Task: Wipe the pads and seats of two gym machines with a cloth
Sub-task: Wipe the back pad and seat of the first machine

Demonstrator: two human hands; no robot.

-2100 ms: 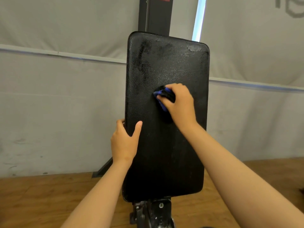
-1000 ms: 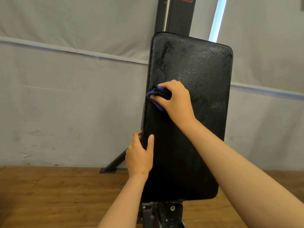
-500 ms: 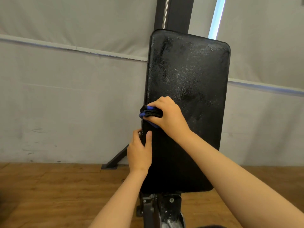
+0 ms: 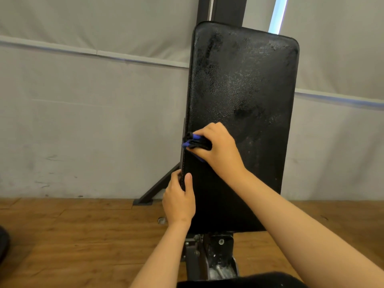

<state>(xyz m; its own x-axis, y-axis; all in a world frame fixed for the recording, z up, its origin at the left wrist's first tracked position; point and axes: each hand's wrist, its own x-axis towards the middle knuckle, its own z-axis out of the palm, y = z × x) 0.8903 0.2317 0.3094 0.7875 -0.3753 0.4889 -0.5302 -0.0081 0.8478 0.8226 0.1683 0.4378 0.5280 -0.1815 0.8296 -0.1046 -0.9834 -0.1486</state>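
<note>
Right hand [image 4: 218, 149] grips cloth [image 4: 196, 142], moved to pad [image 4: 245, 80] left edge | left hand [image 4: 179, 201] clasps edge

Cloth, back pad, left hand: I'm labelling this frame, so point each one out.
cloth [image 4: 197, 143], head view, bunched folds at the pad's left edge.
back pad [image 4: 245, 84], head view, bare upper face.
left hand [image 4: 179, 201], head view, back of the hand.

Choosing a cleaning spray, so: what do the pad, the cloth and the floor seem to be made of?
Pad: probably black vinyl or faux leather; pebbled grain, slight sheen, stitched seam on its left edge. Cloth: soft black and blue fabric, bunched into folds; the exact fibre cannot be told. Floor: wood or wood-look planks; brown grain and board joints show.
</note>
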